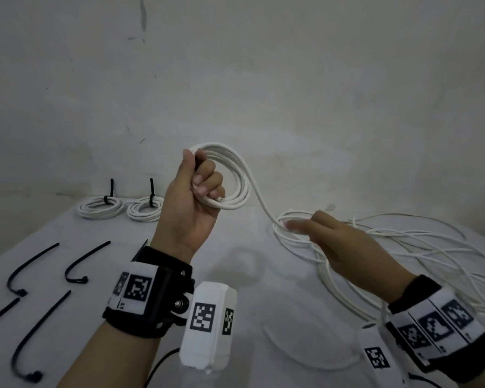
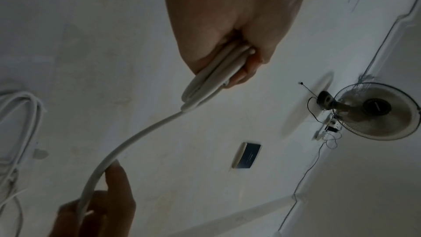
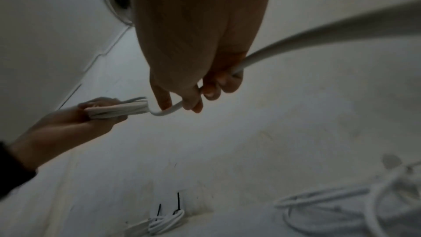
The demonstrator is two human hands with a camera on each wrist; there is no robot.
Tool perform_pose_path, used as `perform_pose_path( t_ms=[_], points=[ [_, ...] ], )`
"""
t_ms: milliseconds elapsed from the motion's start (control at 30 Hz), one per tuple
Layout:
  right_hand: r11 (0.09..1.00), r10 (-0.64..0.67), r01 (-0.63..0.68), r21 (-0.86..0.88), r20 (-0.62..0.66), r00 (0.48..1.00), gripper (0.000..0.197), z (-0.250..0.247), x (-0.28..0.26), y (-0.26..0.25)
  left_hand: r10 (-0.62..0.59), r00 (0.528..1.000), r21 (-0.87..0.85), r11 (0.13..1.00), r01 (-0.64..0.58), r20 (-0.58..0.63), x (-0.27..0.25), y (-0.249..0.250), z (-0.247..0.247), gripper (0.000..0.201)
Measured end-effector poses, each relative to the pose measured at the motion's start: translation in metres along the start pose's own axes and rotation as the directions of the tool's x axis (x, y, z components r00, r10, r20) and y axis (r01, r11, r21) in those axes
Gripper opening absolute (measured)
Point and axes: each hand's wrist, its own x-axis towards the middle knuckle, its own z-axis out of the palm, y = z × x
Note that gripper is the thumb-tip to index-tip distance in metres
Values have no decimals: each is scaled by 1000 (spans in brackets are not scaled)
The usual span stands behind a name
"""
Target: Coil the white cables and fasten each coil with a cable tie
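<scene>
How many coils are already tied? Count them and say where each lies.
2. The left tied coil and the right tied coil lie side by side at the table's far edge by the wall. None seems hidden.

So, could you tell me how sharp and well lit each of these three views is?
Head view: evenly lit and fairly sharp; the right hand is slightly motion-blurred. Left wrist view: dim, the left hand soft, edges bowed by the wide lens. Right wrist view: darkest and blurriest, with the loose cable smeared.
</scene>
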Motion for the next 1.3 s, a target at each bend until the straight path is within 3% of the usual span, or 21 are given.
perform_pose_path(
  t_ms=[67, 200, 333, 400, 500, 700, 900, 1033, 1100, 1167, 1233, 1300],
  points=[
    [961, -159, 143, -238, -49, 986, 58, -10, 0, -6, -6, 1000, 63, 998, 6, 1, -1, -4, 2, 28],
    [860, -386, 362, -361, 5, 922, 38, -31, 3, -23, -41, 999, 194, 980, 33, 35, -4, -10, 7, 25],
    [832, -472, 435, -344, -26, 881, 35, -47, 15, -46, -130, 988, 289, 952, 102, 78, -10, -19, 10, 26],
    [857, -479, 441, -267, -93, 873, 23, -49, 25, -54, -178, 979, 316, 939, 139, 100, -14, -27, 13, 26],
    [925, -376, 376, -46, -245, 894, 5, -50, 37, -62, -227, 969, 434, 886, 163, 101, -19, -37, 15, 35],
    [946, -137, 215, 243, -302, 943, 15, -48, 50, -56, -317, 944, 564, 797, 215, 88, -26, -42, 18, 48],
    [910, -86, 195, 366, -294, 952, 6, -42, 58, -47, -452, 890, 481, 796, 368, 67, -28, -44, 23, 51],
    [917, 35, 136, 374, -418, 908, 4, -34, 58, -33, -470, 873, 313, 855, 414, 128, -29, -41, 25, 41],
    [869, 175, 66, 491, -430, 886, 5, -30, 56, -28, -469, 870, 268, 867, 420, 151, -29, -41, 25, 44],
    [739, 313, -18, 673, -320, 894, 13, -27, 53, -30, -458, 868, 260, 876, 406, 190, -30, -41, 24, 49],
    [671, 346, -64, 739, -235, 908, 21, -23, 49, -33, -442, 872, 266, 884, 384, 210, -30, -42, 24, 48],
    [695, 311, -48, 717, -240, 920, 23, -18, 47, -35, -423, 890, 254, 892, 374, 173, -29, -41, 24, 40]
  ],
)
